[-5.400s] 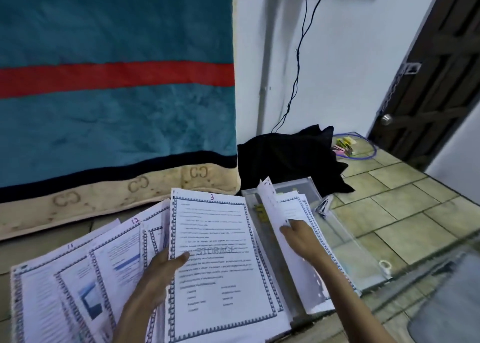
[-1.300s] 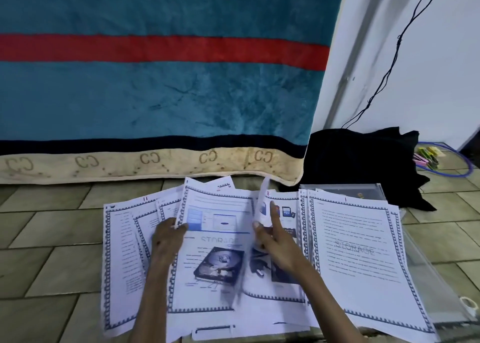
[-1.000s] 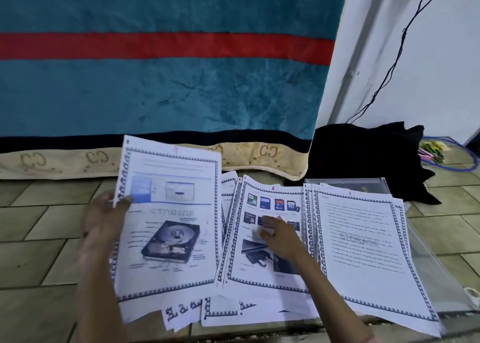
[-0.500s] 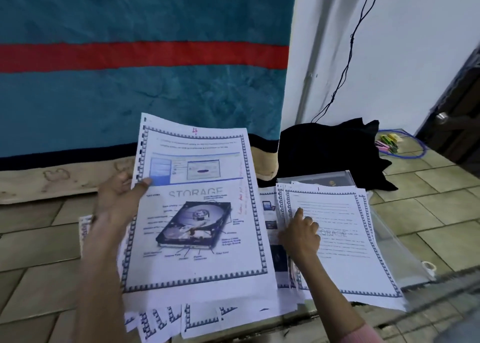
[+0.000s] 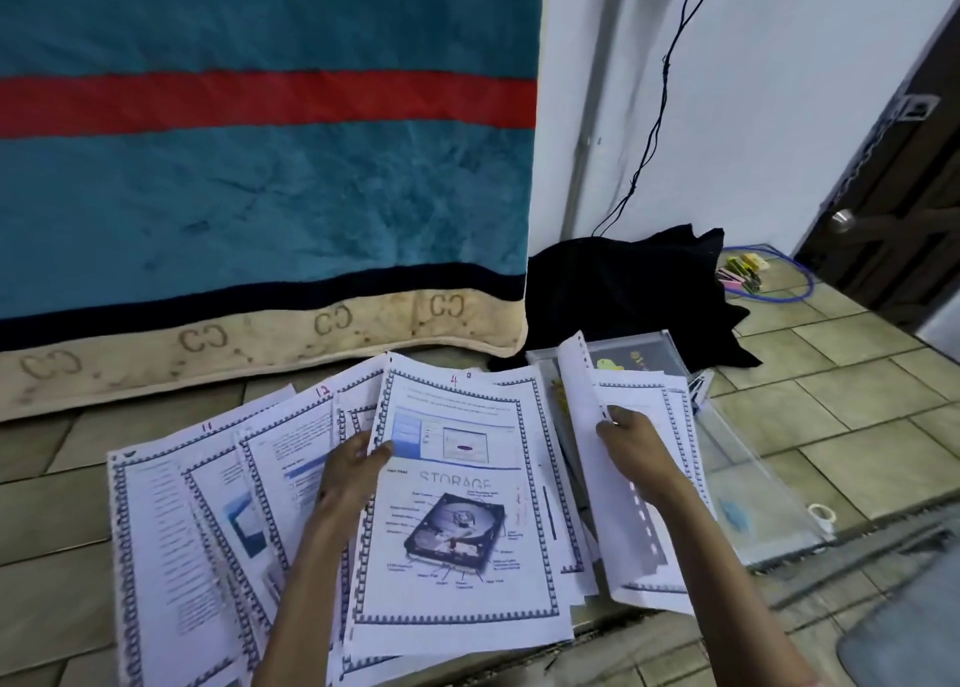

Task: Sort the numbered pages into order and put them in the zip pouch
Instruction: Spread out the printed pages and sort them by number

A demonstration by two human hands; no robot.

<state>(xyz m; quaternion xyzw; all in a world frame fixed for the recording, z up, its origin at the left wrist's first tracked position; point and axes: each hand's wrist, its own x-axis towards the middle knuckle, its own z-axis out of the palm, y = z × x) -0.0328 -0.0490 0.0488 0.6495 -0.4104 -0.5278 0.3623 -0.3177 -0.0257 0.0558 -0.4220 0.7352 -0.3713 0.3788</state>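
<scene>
My left hand (image 5: pixel 349 473) grips the left edge of page 4 (image 5: pixel 457 520), a sheet headed STORAGE with a hard-drive picture, held over the spread. Beneath it on the floor fan out several bordered pages; page 11 (image 5: pixel 166 525) and page 12 (image 5: pixel 291 442) show at the left. My right hand (image 5: pixel 631 444) holds up the left edge of the sorted pile (image 5: pixel 649 483) at the right, lifting those sheets on edge. The pile lies on the clear zip pouch (image 5: pixel 753 483), whose far end shows a yellow-green print.
A teal blanket (image 5: pixel 260 192) with a red stripe hangs behind the papers. A black cloth (image 5: pixel 623 286) lies against the white wall, with a blue cable loop (image 5: pixel 779 286) and coloured bits to its right. A dark door (image 5: pixel 893 177) stands at far right. The floor is tiled.
My left hand has lowered page 4 toward the floor spread. My right hand, which was resting on the right pile, now lifts its top sheets up by their left edge.
</scene>
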